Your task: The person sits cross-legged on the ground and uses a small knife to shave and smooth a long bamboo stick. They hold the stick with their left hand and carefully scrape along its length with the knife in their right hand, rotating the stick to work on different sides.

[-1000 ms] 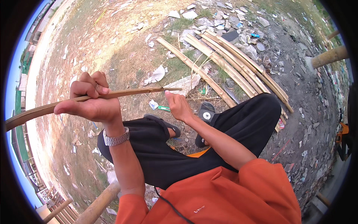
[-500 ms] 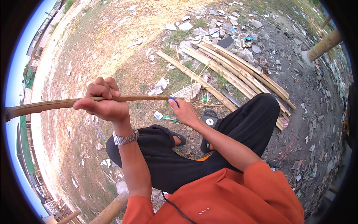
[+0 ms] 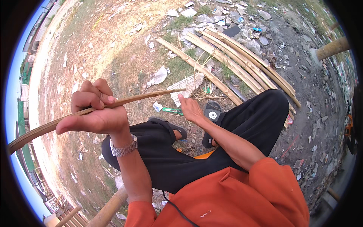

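My left hand is raised and closed around a long, thin bamboo strip that runs from the far left rim to a tip near the middle. A metal watch sits on that wrist. My right hand hovers lower, just below the strip's tip, fingers loosely curled; whether it holds anything small I cannot tell. Below it are my crossed legs in black trousers and black sandals.
A pile of split bamboo slats lies on the ground ahead. Scraps of paper and litter dot the dry grass. A green-handled tool lies by my foot. Thick bamboo poles show at the upper right and lower left.
My left hand has moved the strip's tip slightly upward and right. My right hand has dropped away from the strip's tip toward my foot.
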A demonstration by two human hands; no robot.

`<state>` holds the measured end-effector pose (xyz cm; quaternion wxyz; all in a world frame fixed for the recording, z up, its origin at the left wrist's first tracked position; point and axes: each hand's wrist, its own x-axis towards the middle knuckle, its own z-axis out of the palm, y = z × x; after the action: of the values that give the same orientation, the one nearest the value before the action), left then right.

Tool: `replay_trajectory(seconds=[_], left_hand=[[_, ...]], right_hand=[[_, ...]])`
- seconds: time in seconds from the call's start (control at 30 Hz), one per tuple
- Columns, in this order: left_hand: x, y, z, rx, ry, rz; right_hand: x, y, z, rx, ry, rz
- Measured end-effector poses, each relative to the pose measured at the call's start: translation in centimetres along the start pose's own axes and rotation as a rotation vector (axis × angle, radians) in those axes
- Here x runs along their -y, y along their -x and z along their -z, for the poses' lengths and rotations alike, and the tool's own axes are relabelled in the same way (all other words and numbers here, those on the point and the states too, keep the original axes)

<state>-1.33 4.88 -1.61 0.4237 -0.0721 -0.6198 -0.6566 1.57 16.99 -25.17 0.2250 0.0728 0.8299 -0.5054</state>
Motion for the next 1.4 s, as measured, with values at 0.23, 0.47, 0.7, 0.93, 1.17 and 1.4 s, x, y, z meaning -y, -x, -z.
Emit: replay_trajectory(seconds=[0.23, 0.47, 0.7, 0.93, 1.17, 1.4], left_hand=[[0.3, 0.2, 0.4, 0.036, 0.041, 0.027], [0.5, 0.1, 0.5, 0.012, -0.002, -0.007], [0.1, -0.1, 0.3, 0.094, 0.063, 0.036], [1.0, -0.7, 1.7, 0.091, 0.197, 0.059], [0.8, -0.4, 1.5, 0.082, 0.183, 0.071], [0.4, 0.5, 1.5, 0.114, 0.172, 0.051]], right_hand=[[0.3, 0.2, 0.0, -0.002, -0.069, -0.019], [0.3, 0.4, -0.5, 0.000, -0.095, 0.081], [-1.6, 0.0, -0.3, -0.071, -0.017, 0.060], [2.8, 3.3, 0.8, -0.253, 0.049, 0.209], [3.3, 4.1, 1.9, -0.131, 0.040, 0.209], [5.5, 5.8, 2.7, -0.014, -0.200, 0.242]])
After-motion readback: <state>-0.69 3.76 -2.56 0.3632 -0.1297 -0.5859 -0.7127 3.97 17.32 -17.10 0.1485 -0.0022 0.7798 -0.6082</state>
